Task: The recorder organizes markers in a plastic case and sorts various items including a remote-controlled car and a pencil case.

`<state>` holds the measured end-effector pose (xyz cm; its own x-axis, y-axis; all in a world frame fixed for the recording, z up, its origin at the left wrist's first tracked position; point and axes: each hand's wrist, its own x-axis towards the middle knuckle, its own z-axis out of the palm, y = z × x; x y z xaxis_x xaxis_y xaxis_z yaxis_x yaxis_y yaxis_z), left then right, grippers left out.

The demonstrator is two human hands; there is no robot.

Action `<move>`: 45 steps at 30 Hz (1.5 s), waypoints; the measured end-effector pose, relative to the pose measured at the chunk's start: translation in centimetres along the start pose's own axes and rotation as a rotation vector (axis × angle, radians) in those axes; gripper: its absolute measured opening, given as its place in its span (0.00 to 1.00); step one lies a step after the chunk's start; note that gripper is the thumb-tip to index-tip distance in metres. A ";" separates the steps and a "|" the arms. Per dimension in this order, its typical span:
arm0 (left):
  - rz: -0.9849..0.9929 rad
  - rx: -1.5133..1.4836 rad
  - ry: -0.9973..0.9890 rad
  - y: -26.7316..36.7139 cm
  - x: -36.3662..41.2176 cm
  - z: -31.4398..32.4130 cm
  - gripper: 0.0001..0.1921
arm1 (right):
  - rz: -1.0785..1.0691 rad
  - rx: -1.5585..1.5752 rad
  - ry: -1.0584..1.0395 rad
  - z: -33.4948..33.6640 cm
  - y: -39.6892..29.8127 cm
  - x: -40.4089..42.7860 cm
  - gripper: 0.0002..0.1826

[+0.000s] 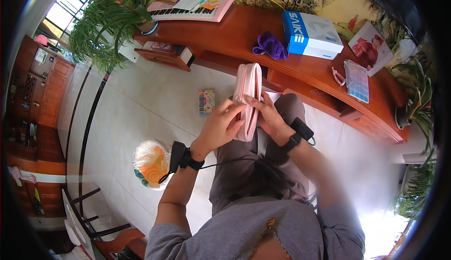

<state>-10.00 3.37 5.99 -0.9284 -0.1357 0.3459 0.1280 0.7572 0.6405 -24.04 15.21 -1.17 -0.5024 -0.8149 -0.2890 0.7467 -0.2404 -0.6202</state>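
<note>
A pink zippered case [243, 84], perhaps a pencil case, is held upright above my knees. My left hand [222, 123] grips its left side, with the fingertips close to the zipper pull [237, 99]. From the right, my right hand [269, 114] holds the case, thumb laid across its top edge. A long gap shows along the right side of the case; its contents cannot be made out. Partly hidden behind my right hand is a flat item with a pink edge [275, 92]. Both wrists carry black strapped devices joined to a cable.
A brown wooden desk [232, 31] curves ahead, with a pulled-out drawer [165, 56]. On it are a pink keyboard [218, 8], purple cloth [270, 45], a shoebox [313, 34] and a clear plastic box [356, 80]. A pack of markers [207, 102] and a plastic-wrapped bundle [152, 165] lie on the floor.
</note>
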 end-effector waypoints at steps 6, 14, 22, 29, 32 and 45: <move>-0.036 0.133 0.247 -1.1 -0.9 2.1 0.24 | 0.015 -0.017 0.020 0.7 -0.1 -0.4 0.44; -0.175 -0.146 0.354 -2.9 1.6 2.4 0.10 | 0.038 -0.027 0.036 1.2 -1.0 -1.3 0.48; -0.075 0.049 0.121 -2.9 2.1 1.8 0.07 | 0.028 -0.113 0.124 0.6 -0.8 -1.0 0.51; -0.102 0.061 0.130 -1.1 2.2 1.1 0.08 | -0.055 -0.095 0.198 0.0 -0.7 0.3 0.45; 0.014 0.119 0.121 0.4 2.2 0.6 0.08 | -0.054 0.031 0.194 -1.3 -1.0 1.7 0.35; 0.135 0.122 0.143 2.3 -1.3 1.5 0.09 | -0.072 0.277 0.071 -0.2 -3.0 3.8 0.24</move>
<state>-9.01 6.22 6.02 -0.8456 -0.1107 0.5222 0.1965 0.8450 0.4973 -28.32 12.93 -0.57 -0.5804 -0.7539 -0.3079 0.7937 -0.4392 -0.4209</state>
